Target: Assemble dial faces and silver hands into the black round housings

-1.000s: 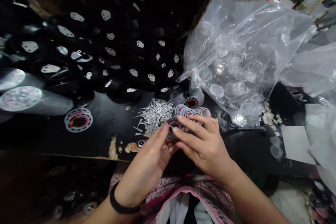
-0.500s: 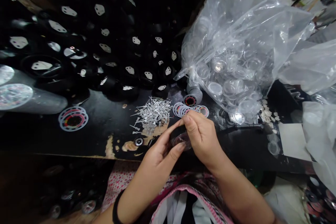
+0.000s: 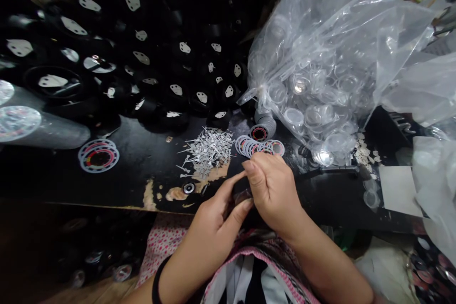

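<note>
While two bare hands meet at centre, close to the front edge of a black tabletop [image 3: 146,156], the left hand [image 3: 217,216] curves around a dark round piece [image 3: 242,194], grasping it between thumb and fingers. The right hand [image 3: 276,192] is curled tight against the far right side of that piece, its thumb bent; whether it grips the piece or something small inside the fist cannot be told.

To the left, a stretch of black surface runs from two overlapping printed discs [image 3: 98,156] to a heap of pale pointers [image 3: 208,152]. To the right, another stretch reaches a whitish square sheet [image 3: 398,190]. Beyond the knuckles, room is tight: a fanned row of printed discs [image 3: 244,146], a grey stack of discs [image 3: 267,126] and a bulging transparent bag [image 3: 320,80] sit close together, and black housings [image 3: 149,109] crowd the back left.

Fingers cover most of the round piece; only a glossy sliver shows, its face out of sight. The right fingertips are folded from view, and that hand overlaps the near side of the fanned row. A transparent tube [image 3: 60,130] is cut off at the left, and the rearmost housings fade into darkness
</note>
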